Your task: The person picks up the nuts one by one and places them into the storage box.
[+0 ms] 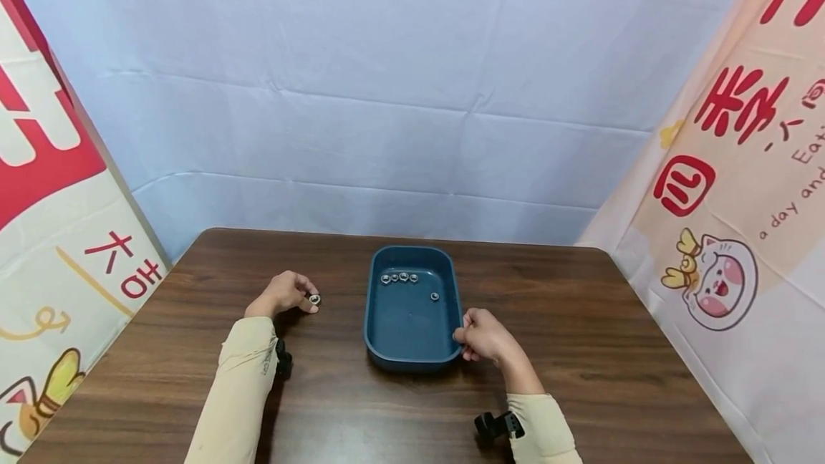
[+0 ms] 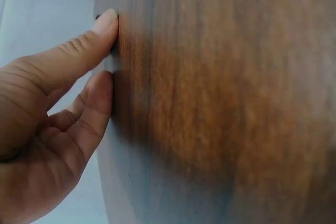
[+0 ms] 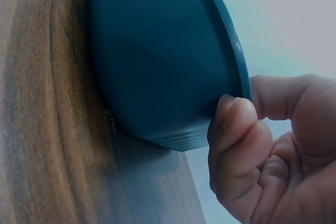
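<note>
My left hand (image 1: pixel 288 293) is low at the left of the table, with thumb and forefinger at either side of a small silver nut (image 1: pixel 314 299), pinching it. In the left wrist view the fingertips (image 2: pixel 106 23) are right at the tabletop, and the nut is mostly hidden. My right hand (image 1: pixel 485 335) grips the right rim of a dark blue rectangular tray (image 1: pixel 412 361), thumb over the edge and curled fingers outside, as the right wrist view also shows. Inside the tray, several silver nuts (image 1: pixel 404 277) form a row near the far end, and another nut (image 1: pixel 435 296) sits apart at the right.
The brown wooden table (image 1: pixel 361 421) carries the tray near its middle. Behind it hangs a pale cloth (image 1: pixel 387 127), with printed banners (image 1: pixel 728 235) at both sides. A black wrist camera (image 1: pixel 496 424) is strapped to the right forearm.
</note>
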A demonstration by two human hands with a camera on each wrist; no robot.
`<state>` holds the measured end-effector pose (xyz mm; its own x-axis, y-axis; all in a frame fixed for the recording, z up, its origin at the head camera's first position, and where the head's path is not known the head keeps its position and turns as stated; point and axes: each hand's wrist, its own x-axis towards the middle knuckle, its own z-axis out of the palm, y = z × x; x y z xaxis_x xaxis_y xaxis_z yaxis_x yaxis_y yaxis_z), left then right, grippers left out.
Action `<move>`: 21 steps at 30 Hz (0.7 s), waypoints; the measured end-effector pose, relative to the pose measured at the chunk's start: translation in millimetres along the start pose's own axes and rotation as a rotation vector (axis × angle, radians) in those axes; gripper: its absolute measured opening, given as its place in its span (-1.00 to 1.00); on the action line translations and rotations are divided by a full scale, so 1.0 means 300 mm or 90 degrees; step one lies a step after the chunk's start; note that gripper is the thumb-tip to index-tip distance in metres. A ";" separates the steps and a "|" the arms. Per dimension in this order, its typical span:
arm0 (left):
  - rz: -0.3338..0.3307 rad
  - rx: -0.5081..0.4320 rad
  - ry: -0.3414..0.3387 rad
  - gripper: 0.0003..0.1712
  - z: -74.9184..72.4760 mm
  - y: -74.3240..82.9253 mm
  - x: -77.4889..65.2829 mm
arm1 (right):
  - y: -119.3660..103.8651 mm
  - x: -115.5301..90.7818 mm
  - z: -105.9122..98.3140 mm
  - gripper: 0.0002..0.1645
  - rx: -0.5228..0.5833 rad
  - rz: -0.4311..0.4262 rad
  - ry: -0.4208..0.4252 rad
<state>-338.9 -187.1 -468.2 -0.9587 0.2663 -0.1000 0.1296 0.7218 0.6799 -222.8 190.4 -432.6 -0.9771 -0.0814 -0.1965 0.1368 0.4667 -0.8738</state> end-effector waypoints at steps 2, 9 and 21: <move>0.002 -0.004 0.010 -0.75 0.002 0.001 0.000 | 0.000 -0.002 -0.002 -0.83 0.002 -0.003 -0.001; -0.061 -0.260 0.014 -0.71 0.011 0.004 -0.008 | -0.003 -0.008 -0.002 -0.82 0.004 -0.007 -0.003; -0.096 -0.476 0.042 -0.65 0.028 0.011 -0.026 | -0.001 -0.002 -0.002 -0.84 -0.003 0.013 0.001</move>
<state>-328.9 -181.4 -471.4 -0.9684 0.1438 -0.2035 -0.1877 0.1163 0.9753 -222.4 190.8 -432.0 -0.9745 -0.0707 -0.2130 0.1554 0.4724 -0.8676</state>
